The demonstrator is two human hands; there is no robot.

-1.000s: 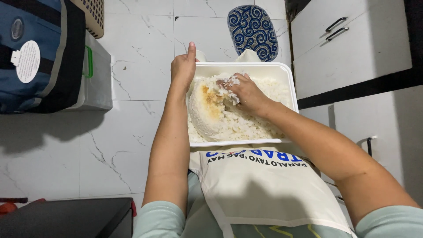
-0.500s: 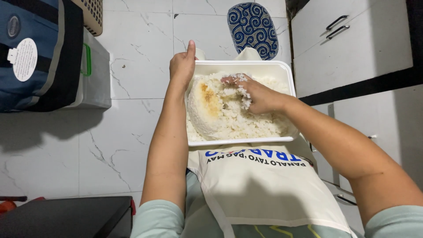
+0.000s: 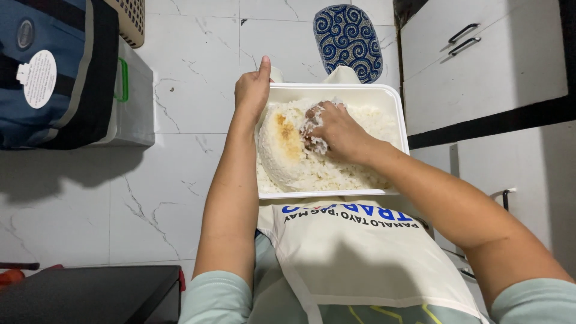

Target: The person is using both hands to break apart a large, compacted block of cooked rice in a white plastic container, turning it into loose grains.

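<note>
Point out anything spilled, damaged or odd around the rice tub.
Nothing spilled. The cooked rice stays inside the white tub; one mound shows a yellow-brown scorched patch. Grains stick to the right hand. The left hand steadies the rim.

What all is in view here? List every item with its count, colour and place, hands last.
tray: one, white, rectangular, on the lap
cooked rice: one mass, white with a browned patch, in the tray
apron: one, cream with blue lettering, over the lap
bag: one, blue and black, upper left
box: one, grey with green latch, beside the bag
basket: one, beige, top left
patterned mat: one, blue and white, on the floor beyond the tray
cabinets: white, dark handles, right
left hand: grip on the tray's left rim
right hand: in the rice, grains stuck on it
</note>
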